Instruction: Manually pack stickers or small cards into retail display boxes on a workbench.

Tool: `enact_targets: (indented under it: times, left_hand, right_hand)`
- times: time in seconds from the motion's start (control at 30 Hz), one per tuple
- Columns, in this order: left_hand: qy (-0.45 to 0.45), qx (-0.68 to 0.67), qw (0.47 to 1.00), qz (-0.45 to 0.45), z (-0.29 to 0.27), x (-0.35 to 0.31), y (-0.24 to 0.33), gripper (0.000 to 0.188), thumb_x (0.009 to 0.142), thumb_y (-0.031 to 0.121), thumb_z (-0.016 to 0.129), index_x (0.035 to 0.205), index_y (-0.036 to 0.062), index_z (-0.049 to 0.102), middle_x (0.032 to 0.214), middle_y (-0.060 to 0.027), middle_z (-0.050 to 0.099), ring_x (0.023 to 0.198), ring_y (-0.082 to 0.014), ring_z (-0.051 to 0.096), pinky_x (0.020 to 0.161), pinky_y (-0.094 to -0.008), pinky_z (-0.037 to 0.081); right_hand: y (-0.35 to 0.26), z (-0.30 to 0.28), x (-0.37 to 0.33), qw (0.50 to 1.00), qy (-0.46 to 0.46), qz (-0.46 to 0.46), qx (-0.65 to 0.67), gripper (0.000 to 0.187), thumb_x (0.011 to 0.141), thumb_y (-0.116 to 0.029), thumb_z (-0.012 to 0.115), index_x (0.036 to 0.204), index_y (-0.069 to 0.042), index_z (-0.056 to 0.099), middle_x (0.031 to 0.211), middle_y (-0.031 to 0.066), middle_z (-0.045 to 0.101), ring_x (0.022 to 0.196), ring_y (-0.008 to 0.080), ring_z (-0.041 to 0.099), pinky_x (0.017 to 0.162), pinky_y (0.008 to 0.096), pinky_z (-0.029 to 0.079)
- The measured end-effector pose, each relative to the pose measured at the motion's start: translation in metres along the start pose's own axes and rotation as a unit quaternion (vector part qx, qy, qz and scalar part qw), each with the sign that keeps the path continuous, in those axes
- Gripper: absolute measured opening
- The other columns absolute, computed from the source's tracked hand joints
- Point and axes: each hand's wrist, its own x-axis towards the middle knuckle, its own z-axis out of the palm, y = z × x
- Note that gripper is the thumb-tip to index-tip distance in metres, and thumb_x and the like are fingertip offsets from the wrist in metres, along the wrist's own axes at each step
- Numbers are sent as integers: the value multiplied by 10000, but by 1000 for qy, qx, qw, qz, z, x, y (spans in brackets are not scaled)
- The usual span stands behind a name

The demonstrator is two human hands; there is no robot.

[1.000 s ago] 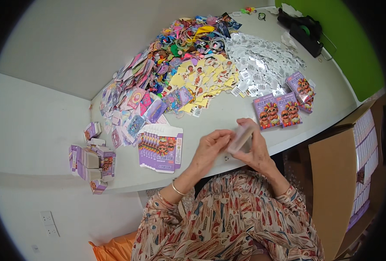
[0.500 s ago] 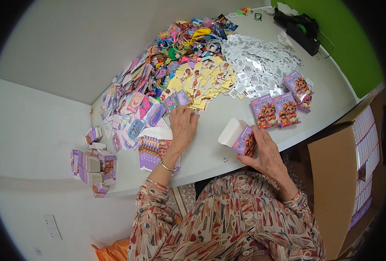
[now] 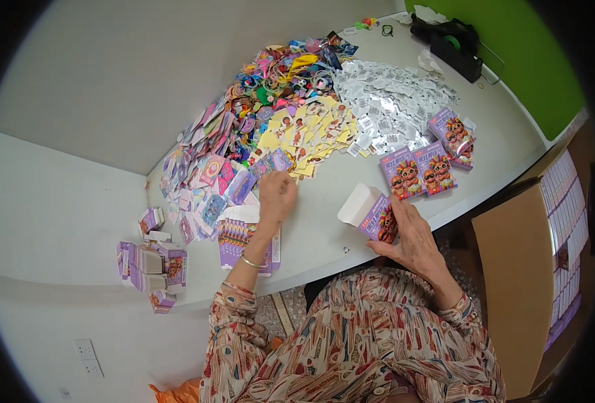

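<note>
My right hand [image 3: 415,238] grips a purple box [image 3: 382,221] over the table [image 3: 321,252], flap [image 3: 358,203] leftward, seemingly leaving its mouth free. My left hand [image 3: 277,197] curls beside the cards [image 3: 241,187]; whether it holds any, I can't tell.

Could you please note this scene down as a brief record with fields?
Left grip: near the yellow picture cards; contents hidden
Right grip: holding a purple box, its white flap showing
Below left forearm: fanned purple cartons
Far side of table: silvery-white packets
Right of table: cardboard carton containing stacked boxes
</note>
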Motion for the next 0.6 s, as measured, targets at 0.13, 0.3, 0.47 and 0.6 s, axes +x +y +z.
enact_targets:
  times: [0.13, 0.3, 0.47, 0.6]
  left_hand:
    - [-130, -359, 875, -297, -42, 10, 21, 99, 873, 122, 621, 857, 34, 663, 799, 32, 615, 778, -77, 535, 742, -241, 406]
    - [-120, -468, 799, -358, -61, -2, 33, 87, 882, 106, 620, 896, 45, 680, 846, 38, 629, 814, -54, 542, 803, -212, 406]
    - [-179, -432, 867, -175, -64, -5, 103, 75, 883, 105, 623, 872, 34, 644, 1135, -47, 596, 1067, -129, 517, 949, -287, 380]
    - [-164, -382, 900, -135, -49, -14, 111, 68, 869, 97, 631, 863, 30, 626, 1251, -91, 531, 1190, -214, 458, 1013, -365, 333]
  right_hand:
    - [4, 0, 0, 1000, 8, 3, -10, 914, 680, -336, 819, 1365, 59, 362, 1228, 294, 514, 1089, 431, 546, 926, 449, 458]
    - [-3, 4, 4, 997, -3, -21, -78, 868, 649, -252, 818, 1326, 50, 366, 1134, 219, 519, 1007, 381, 535, 861, 425, 478]
    - [-18, 8, 11, 992, -22, -42, -115, 844, 611, -185, 825, 1289, 42, 377, 1089, 183, 502, 964, 354, 511, 806, 418, 480]
    - [-22, 8, 11, 990, -31, -42, -135, 840, 599, -158, 826, 1280, 44, 377, 1075, 176, 500, 942, 353, 506, 791, 418, 481]
